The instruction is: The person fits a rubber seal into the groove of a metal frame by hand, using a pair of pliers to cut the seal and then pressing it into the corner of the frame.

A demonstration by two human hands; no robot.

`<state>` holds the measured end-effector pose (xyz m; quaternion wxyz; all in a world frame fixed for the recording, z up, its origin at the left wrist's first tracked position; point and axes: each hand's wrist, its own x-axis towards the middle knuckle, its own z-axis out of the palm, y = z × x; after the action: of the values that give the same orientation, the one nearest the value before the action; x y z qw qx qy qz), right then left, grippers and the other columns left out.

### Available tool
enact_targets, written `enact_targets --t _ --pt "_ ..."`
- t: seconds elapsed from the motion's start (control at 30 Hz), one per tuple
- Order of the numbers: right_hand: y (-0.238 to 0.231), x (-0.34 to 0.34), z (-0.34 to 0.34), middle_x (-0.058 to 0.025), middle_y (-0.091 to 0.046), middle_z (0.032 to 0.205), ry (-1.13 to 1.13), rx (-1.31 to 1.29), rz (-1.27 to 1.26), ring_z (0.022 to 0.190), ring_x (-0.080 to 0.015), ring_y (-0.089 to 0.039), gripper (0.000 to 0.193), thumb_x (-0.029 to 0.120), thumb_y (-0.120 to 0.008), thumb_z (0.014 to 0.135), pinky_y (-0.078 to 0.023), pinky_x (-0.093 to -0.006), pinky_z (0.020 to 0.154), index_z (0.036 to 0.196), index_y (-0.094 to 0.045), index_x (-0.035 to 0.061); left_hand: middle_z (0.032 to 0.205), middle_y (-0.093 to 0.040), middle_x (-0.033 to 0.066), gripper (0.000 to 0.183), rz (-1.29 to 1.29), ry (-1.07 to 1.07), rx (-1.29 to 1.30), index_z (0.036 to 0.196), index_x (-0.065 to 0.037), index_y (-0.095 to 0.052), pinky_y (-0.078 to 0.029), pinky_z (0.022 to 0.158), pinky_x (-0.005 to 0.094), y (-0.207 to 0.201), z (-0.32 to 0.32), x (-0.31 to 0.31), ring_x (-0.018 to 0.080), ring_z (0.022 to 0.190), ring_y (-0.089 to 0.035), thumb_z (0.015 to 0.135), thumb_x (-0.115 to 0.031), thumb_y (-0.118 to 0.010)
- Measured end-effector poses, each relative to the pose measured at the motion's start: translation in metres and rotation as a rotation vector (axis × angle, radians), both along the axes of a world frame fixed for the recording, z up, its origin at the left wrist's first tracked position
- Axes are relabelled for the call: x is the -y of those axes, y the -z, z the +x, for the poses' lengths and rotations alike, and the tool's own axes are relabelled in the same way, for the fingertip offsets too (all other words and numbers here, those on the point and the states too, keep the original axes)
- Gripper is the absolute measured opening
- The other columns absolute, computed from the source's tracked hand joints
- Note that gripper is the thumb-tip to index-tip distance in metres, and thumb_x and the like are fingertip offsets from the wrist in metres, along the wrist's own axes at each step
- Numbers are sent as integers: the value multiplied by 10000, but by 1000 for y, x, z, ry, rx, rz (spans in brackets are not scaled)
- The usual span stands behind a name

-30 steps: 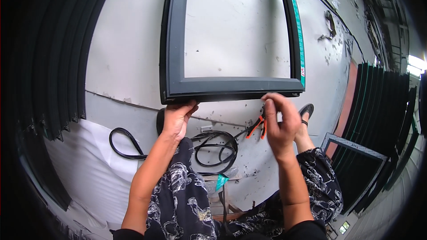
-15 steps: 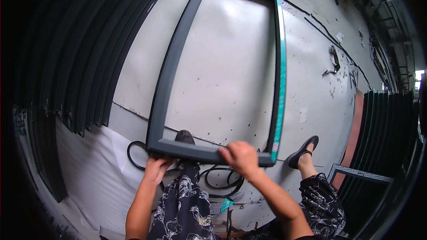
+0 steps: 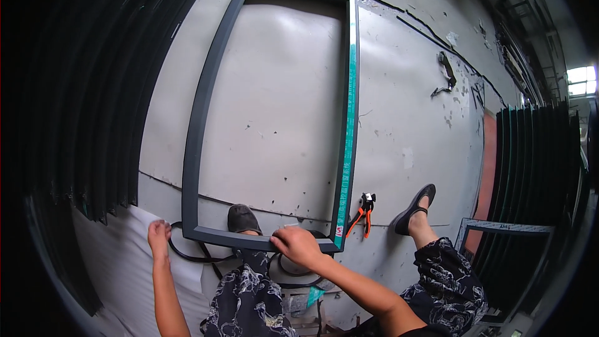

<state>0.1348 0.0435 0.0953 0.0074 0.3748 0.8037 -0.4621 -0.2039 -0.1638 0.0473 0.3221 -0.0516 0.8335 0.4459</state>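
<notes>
A dark grey rectangular window frame (image 3: 198, 131), with green printed film along its right side, stands out in front of me over the pale floor sheets. My right hand (image 3: 298, 246) grips its near rail, fingers over the top edge. Left of the near left corner, my left hand (image 3: 160, 237) has its fingers pinched on a black rubber strip (image 3: 190, 258). From there the strip runs under the frame and loops around my foot. Orange-handled cutting pliers (image 3: 363, 215) lie on the floor just right of the frame.
Stacked dark profiles (image 3: 93, 118) fill the left side. A white sheet (image 3: 143, 262) lies below them. More dark profiles (image 3: 530, 162) stand at the right, behind a smaller frame (image 3: 508, 226). My feet in dark shoes (image 3: 415, 209) are spread apart. A crumpled black scrap (image 3: 446, 75) lies farther off.
My left hand has left the frame's near corner and moved out left with the strip. The frame has shifted left, and the pliers have come into sight. My right hand still holds the near rail.
</notes>
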Motion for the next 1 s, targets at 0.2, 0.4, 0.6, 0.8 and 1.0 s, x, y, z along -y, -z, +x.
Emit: enact_targets --t 0.2,0.4,0.6,0.8,1.0 --pt "-30 -56 38 -118 -598 902 622 -35 330 870 -292 -569 207 174 -637 778 -462 -355 765 928 -593 38 1078 -566 94 509 27 378 104 1134 -6 -501 -384 870 286 -14 -6 -91 177 1015 -519 918 -459 -415" --pt "31 -45 100 -177 -516 1136 863 89 -171 1026 -226 -518 877 411 -758 662 -422 -326 872 1294 -348 -38 1174 -515 152 612 -22 447 -95 1203 17 -459 -329 956 303 3 23 -121 239 1109 -463 891 -509 -438" --pt "36 -36 101 -113 -564 1033 973 -69 -366 904 -160 -553 895 400 -758 667 -454 -282 784 1311 -309 -29 1116 -526 156 706 -99 529 -39 1173 39 -465 -349 924 307 -7 14 -124 230 1048 -481 858 -592 -419" --pt "-11 -58 115 -160 -572 1055 931 -19 -289 948 -201 -565 924 484 -737 639 -442 -289 831 1261 -357 -83 1103 -528 168 818 -125 680 122 1199 34 -435 -396 878 338 -77 -2 -148 237 1023 -502 798 -679 -426" --pt "-141 -102 121 -153 -610 875 842 -81 -496 782 -204 -594 714 478 -711 689 -478 -290 704 1066 -497 -89 1075 -560 179 839 7 689 327 1208 26 -454 -430 875 375 -186 19 -161 268 1029 -537 795 -702 -390"
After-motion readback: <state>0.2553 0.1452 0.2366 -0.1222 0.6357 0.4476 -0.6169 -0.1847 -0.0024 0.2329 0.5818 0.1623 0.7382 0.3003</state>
